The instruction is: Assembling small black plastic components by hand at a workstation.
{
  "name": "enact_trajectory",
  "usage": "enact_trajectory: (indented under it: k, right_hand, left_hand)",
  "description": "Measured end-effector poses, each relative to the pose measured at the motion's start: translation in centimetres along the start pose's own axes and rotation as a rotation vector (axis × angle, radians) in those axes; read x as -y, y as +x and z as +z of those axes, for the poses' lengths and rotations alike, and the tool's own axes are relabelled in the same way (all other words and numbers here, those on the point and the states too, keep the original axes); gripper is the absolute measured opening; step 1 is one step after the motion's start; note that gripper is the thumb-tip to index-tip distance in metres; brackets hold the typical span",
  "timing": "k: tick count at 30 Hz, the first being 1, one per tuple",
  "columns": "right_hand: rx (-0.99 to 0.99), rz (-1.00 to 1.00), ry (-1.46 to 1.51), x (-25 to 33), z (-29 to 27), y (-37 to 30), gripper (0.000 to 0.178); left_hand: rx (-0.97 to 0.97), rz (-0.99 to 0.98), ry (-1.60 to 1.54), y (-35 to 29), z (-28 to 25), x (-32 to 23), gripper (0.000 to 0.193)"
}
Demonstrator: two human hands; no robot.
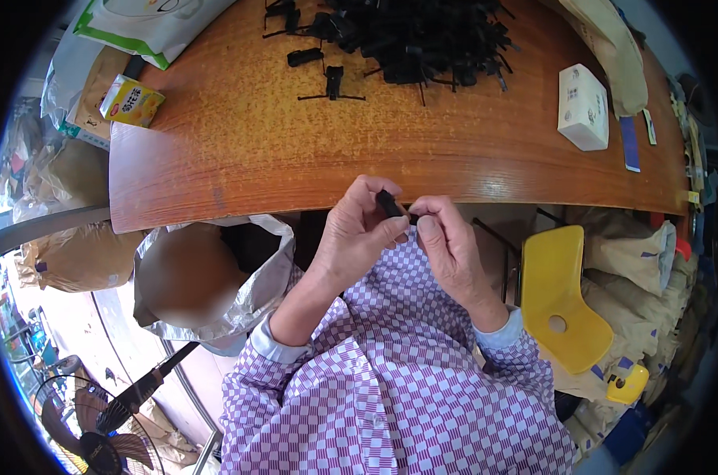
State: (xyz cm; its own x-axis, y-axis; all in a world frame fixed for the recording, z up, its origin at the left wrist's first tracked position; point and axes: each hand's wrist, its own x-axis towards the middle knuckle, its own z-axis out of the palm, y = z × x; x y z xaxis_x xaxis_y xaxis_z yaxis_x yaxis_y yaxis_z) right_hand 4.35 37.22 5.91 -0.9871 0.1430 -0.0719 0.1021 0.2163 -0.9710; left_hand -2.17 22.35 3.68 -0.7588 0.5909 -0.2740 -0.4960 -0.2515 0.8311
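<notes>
gripping black part (388,203) in left hand (349,235), near table (279,170) edge, with right hand (452,252) just beside; can't tell if gripping. brace firmly, work gently, avoid twisting.

Well lit, far L edge blown out; sheen on worktop (359,150). L hand (357,226), R hand (451,253) fairly sharp; black pile (422,43) lacks detail. Fisheye bend, dark rim; 1 blurred patch (188,273) ctr-L.

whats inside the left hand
A small black piece is pinched between the thumb and fingers of the left hand. The hand covers part of it, so its full shape can't be seen; the palm is hidden too.
</notes>
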Motion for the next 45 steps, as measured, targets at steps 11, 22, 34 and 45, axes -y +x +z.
enact_trajectory:
  k: [11,22,34,45]
  right_hand:
    - [0.109,0.047,-0.02,-1.2,1.2,0.2,0.017]
    - [0.041,-0.054,0.025,-1.1,2.8,0.7,0.018]
    - [0.144,0.132,0.578,-1.5,1.1,0.9,0.029]
    - [0.349,0.278,0.83,-2.2,0.3,1.9,0.037]
  left_hand:
    - [-0.112,0.161,0.751,-0.8,1.0,-0.2,0.031]
    - [-0.275,0.392,1.028,-1.3,1.1,-0.2,0.029]
    - [-0.042,-0.075,-0.458,-1.8,-0.6,-2.4,0.042]
    - [0.32,-0.095,-0.118,-1.8,-1.3,-1.4,0.045]
